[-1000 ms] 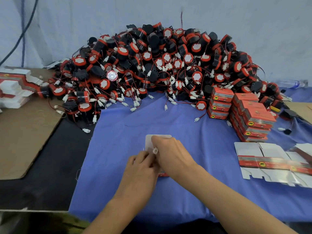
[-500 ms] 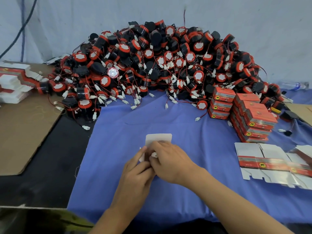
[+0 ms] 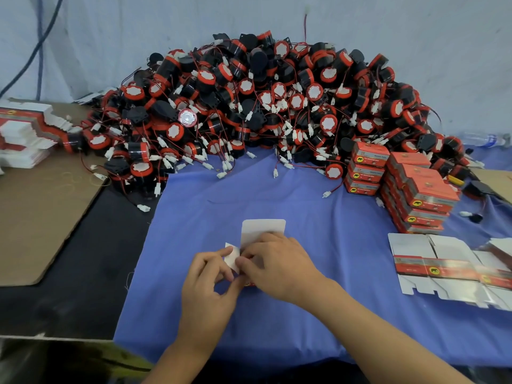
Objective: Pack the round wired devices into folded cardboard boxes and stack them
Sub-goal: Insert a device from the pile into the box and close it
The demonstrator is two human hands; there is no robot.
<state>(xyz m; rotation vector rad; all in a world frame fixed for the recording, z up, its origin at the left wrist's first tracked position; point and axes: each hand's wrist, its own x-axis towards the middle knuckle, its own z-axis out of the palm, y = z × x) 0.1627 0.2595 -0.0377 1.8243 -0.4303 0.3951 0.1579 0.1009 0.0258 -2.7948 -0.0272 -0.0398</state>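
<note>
Both hands' grip closed on box point(image 3: 263, 231), device heap point(image 3: 263, 106) behind, packed stacks point(image 3: 415, 189) right.

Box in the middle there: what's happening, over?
Left hand and right hand both on the box, folding flaps. End flap open. Blue cloth around it bare, nothing blocking.

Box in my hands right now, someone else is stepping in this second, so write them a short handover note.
Left hand: pinching a small white side flap of the box.
Right hand: pressed over the box, covering most of it; top flap stands open.
Things: the box sits on the blue cloth. Pile of round devices behind it. Filled boxes stacked at right, flat boxes in front of them, more flat ones far left.
Done: several boxes packed and stacked.
Left: close this box, stack it, then work through the pile.
</note>
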